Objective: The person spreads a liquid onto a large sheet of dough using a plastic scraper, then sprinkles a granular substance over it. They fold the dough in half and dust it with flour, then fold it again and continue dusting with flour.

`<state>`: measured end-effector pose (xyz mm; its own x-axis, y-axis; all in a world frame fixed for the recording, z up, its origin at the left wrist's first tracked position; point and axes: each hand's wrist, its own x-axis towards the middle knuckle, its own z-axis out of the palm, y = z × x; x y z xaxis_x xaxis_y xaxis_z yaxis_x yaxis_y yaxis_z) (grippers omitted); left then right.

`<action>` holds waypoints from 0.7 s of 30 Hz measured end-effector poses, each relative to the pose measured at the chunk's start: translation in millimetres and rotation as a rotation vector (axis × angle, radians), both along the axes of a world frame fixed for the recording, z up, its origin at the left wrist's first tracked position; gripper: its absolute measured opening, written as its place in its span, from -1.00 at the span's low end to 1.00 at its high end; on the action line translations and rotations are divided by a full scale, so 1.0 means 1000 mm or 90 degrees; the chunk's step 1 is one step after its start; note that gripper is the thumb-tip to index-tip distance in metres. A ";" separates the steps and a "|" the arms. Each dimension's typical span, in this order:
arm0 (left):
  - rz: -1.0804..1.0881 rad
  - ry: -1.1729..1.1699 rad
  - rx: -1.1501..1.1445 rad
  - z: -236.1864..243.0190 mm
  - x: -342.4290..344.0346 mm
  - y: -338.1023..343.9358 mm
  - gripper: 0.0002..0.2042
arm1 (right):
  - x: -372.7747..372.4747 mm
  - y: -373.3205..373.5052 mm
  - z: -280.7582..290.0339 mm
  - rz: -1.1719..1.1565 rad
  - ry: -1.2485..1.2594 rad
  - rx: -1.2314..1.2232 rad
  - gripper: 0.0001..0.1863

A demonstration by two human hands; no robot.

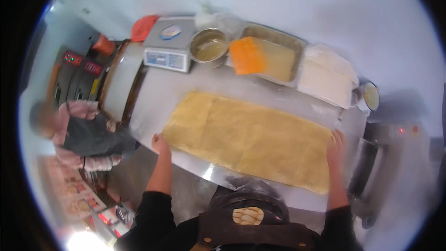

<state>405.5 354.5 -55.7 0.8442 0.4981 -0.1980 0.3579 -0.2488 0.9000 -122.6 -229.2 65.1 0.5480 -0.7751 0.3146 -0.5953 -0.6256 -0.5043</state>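
A wide, flat sheet of yellow dough point(246, 139) lies spread across the metal worktable in front of me. My left hand point(160, 144) is at its left edge, the fingers curled closed on the border. At the opposite end, my right hand point(335, 145) has its fingers bent over the right edge. Both forearms reach up from below in black sleeves. The fingertips are small and somewhat blurred, and any part under the dough is hidden.
Along the wall stand a digital scale point(169, 42), a steel pot point(209, 49), a metal tray point(297, 46) with an orange scraper-like sheet point(246, 56), white stacked sheets point(326, 76) and a cup point(370, 96). A co-worker point(88, 132) stands left by a baking tray point(121, 81). A machine point(395, 167) is right.
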 end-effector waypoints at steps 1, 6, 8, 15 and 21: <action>-0.019 -0.042 0.024 0.004 -0.002 0.001 -0.53 | 0.011 -0.013 0.007 -0.027 0.013 0.013 -0.69; -0.107 -0.072 0.220 0.037 -0.013 -0.048 -0.51 | 0.069 -0.107 0.019 -0.007 -0.083 -0.045 -0.65; -0.174 -0.104 0.164 0.048 -0.017 -0.096 -0.54 | 0.089 -0.150 0.016 -0.022 -0.027 -0.040 -0.64; -0.490 -0.145 -0.110 0.069 -0.096 -0.364 -0.72 | 0.172 -0.208 -0.018 -0.143 0.345 0.243 -0.33; -0.743 -0.073 -0.159 0.106 -0.193 -0.568 -0.69 | 0.194 -0.213 -0.062 -0.158 0.025 0.337 -0.28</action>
